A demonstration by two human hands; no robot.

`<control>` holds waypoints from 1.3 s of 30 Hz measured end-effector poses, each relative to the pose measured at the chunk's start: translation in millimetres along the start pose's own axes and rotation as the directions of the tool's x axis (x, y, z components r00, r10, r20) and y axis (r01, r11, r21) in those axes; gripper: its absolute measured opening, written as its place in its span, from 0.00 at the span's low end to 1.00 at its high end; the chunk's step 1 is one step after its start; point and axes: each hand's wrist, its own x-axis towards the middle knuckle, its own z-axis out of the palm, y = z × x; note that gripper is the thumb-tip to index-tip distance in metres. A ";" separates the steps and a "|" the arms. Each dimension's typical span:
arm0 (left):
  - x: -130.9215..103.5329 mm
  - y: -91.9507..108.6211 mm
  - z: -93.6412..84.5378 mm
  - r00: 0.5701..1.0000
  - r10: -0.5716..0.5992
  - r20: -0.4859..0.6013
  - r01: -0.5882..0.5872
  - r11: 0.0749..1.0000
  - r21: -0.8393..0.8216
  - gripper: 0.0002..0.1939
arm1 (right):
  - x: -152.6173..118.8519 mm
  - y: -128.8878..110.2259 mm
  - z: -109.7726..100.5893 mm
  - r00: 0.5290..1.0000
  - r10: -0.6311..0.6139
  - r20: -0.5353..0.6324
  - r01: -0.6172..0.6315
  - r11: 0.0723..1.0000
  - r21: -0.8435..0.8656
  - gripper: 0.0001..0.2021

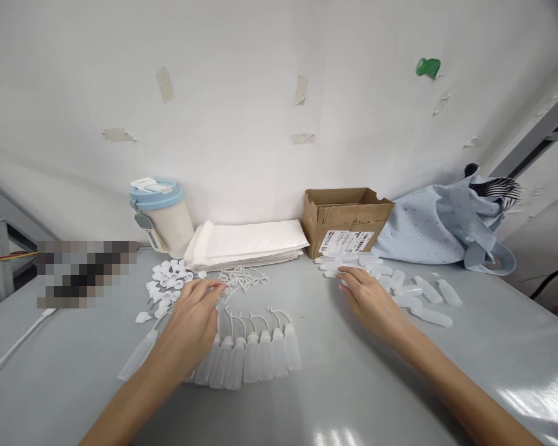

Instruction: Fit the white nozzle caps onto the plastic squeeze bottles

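My left hand [190, 319] is over the near edge of a small pile of white ring straps [244, 280]. Its fingers are bent, with a gap to the thumb, and I see nothing held in them. Just below it lies a row of translucent squeeze bottles [260, 356] with thin straps at their necks; the hand and forearm cover part of the row. White caps [167, 279] are heaped to its left. My right hand [367, 296] reaches to the left edge of a scattered pile of loose translucent bottles [402, 291]. Thumb and fingers are apart there, fingertips close to a bottle.
Against the wall stand a blue-lidded tumbler [162, 217], a stack of white envelopes [251, 241], an open cardboard box [346, 220] and a light blue cloth bag [439, 220]. One bottle [139, 356] lies apart at left, near a white cable [18, 350]. Everything rests on a grey table [353, 384].
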 end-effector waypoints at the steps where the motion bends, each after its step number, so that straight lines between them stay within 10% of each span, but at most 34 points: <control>1: 0.8 2.4 -2.6 1.000 -0.019 -0.004 0.019 1.000 -0.015 0.22 | 0.4 0.3 0.4 1.000 -0.006 -0.001 0.006 1.000 -0.008 0.13; 12: 2.7 20.4 -21.0 0.938 -0.345 -0.046 0.288 0.845 -0.450 0.22 | 4.9 3.6 6.0 0.998 -0.064 0.011 0.064 0.994 -0.084 0.13; 26: 0.5 23.6 -19.9 0.938 -0.322 -0.127 0.261 0.899 -0.351 0.17 | 4.2 5.3 3.8 0.997 -0.073 0.009 0.073 0.997 -0.038 0.15; 31: 2.5 31.5 -20.4 0.867 -0.464 -0.180 0.294 0.770 -0.567 0.11 | 4.5 4.2 7.7 0.996 -0.084 -0.025 0.085 0.996 0.035 0.12; 39: 3.4 40.5 -28.4 0.772 -0.630 0.088 0.470 0.471 -0.746 0.16 | 2.9 -13.5 -3.4 0.982 -0.053 -0.181 0.094 0.970 0.226 0.08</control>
